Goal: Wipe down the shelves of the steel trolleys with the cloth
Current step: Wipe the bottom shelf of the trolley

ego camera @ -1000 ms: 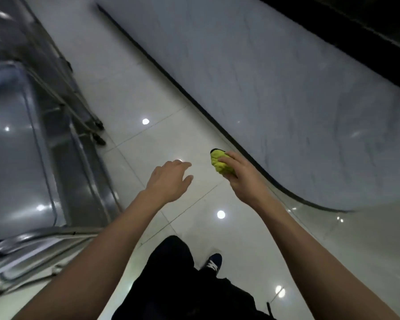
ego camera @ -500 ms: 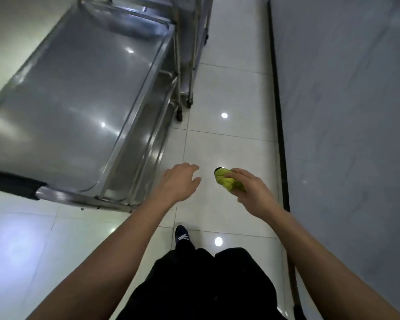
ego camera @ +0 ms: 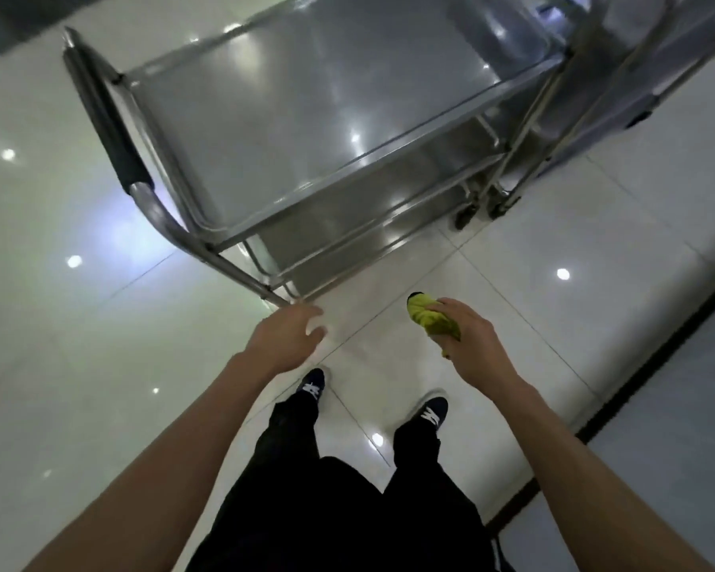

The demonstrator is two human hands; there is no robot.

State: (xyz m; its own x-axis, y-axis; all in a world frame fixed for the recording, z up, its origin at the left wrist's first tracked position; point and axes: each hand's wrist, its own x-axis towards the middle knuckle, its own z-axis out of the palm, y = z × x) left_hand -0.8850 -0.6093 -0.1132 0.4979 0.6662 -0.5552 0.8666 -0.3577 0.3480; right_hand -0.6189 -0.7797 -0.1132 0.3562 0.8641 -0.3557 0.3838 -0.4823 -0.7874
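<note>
A steel trolley (ego camera: 306,97) with a bare, shiny top shelf stands just ahead of me, its black-gripped push handle (ego camera: 112,130) at the left end. Lower shelves (ego camera: 372,208) show under the near rim. My left hand (ego camera: 285,336) hovers empty with fingers apart, just below the trolley's near corner post, not touching it. My right hand (ego camera: 471,340) is shut on a bunched yellow-green cloth (ego camera: 428,317), held over the floor to the right of the corner.
A second steel trolley (ego camera: 644,64) stands against the first at the upper right, castors (ego camera: 483,208) close together. Glossy white floor tiles (ego camera: 79,324) surround them. A grey wall with a dark skirting strip (ego camera: 653,353) runs along the right. My feet (ego camera: 372,402) are below.
The view has swung left and the trolley now sits right in front of my hands. Both hands kept their pose, the right still holding the cloth.
</note>
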